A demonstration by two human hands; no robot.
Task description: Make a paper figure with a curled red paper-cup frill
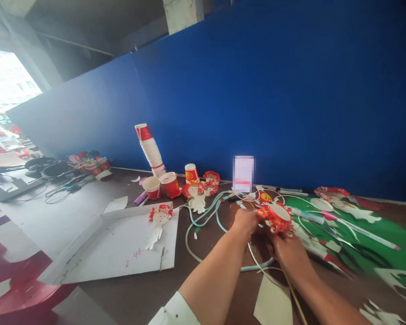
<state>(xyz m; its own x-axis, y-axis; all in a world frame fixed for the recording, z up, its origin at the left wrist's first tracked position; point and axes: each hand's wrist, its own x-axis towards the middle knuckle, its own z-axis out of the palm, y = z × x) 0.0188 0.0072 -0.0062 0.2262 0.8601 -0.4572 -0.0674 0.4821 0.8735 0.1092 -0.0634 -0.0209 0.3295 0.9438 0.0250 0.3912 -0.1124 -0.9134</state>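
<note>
Between my hands is a red paper cup [276, 219] cut into curled strips around a round white base. My left hand [246, 223] is closed on the strips at its left side. From below and to the right, my right hand [286, 247] grips the same cup; some of its fingers are hidden under it. Pale blue and white cables [219, 215] loop on the table around and behind my hands. A similar cut-out figure with a red curled head [161, 216] lies on the white box lid [115, 246]. More such cut-outs [196, 198] lie behind the cables.
A tall leaning stack of paper cups [151, 153] stands at the back, near loose red cups [169, 184]. On the right, a green mat [397, 230] carries scissors [360, 249], pens and paper pieces. A blue partition [274, 99] closes the table's far side. A red stool [23, 293] is at lower left.
</note>
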